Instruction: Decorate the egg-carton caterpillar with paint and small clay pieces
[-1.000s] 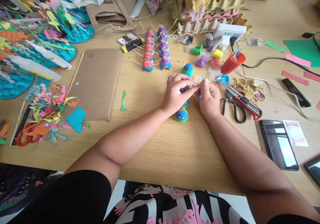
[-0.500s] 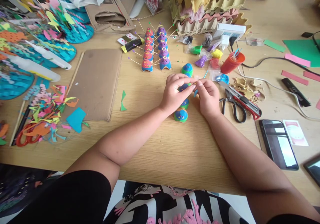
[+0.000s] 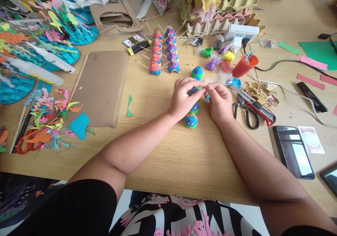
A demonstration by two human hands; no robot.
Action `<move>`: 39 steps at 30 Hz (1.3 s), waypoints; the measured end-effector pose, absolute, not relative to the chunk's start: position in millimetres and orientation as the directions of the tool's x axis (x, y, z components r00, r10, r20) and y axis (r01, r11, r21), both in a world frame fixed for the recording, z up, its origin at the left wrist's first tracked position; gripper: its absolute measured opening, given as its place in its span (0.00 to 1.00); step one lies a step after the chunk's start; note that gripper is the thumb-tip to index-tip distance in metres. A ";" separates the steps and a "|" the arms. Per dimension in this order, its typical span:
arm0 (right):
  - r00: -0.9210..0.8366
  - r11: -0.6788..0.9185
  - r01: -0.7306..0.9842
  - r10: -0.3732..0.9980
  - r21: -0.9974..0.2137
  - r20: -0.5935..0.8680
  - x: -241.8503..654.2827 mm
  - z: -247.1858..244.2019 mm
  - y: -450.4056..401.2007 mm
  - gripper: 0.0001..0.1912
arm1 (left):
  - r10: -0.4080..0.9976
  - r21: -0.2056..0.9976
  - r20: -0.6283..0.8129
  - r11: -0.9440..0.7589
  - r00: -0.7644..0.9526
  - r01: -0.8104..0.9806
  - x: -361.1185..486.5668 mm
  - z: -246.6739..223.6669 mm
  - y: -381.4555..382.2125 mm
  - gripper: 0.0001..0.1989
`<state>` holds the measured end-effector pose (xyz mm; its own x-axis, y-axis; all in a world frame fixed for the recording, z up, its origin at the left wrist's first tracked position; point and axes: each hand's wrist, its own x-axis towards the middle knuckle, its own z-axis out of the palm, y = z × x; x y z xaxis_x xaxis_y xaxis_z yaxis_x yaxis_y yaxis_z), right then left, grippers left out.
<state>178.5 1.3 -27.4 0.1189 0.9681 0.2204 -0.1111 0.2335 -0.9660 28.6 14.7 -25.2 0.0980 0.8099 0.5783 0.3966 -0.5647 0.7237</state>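
Observation:
My left hand (image 3: 186, 97) and my right hand (image 3: 219, 102) meet fingertip to fingertip above a row of blue-and-green painted egg-carton cups. Both are closed in a pinch; anything tiny between the fingertips is too small to make out. A thin blue stick (image 3: 216, 78) passes through the fingers of my right hand, its wider blue end showing below them. The nearest painted cup (image 3: 190, 121) bears small face-like dots, and another cup (image 3: 197, 73) stands beyond my fingers. My hands partly hide the cups in between.
Red cups (image 3: 155, 68) and purple cups (image 3: 173, 66) with pins stand behind in two rows. To the right lie a box cutter (image 3: 259, 108), pliers (image 3: 253, 118), an orange cup (image 3: 245, 64) and a phone (image 3: 294, 152). Cardboard (image 3: 101, 88) and paper scraps (image 3: 59, 113) lie left.
My right hand has shifted very slightly to the right, and the blue stick's lower end has turned a little in it. My left hand stays nearly still.

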 end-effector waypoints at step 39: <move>0.240 0.185 -0.221 0.962 -0.958 0.130 180.1 -22.3 6.1 0.16 | 0.849 0.794 0.527 -0.506 0.035 0.336 28.5 -25.3 15.8 0.14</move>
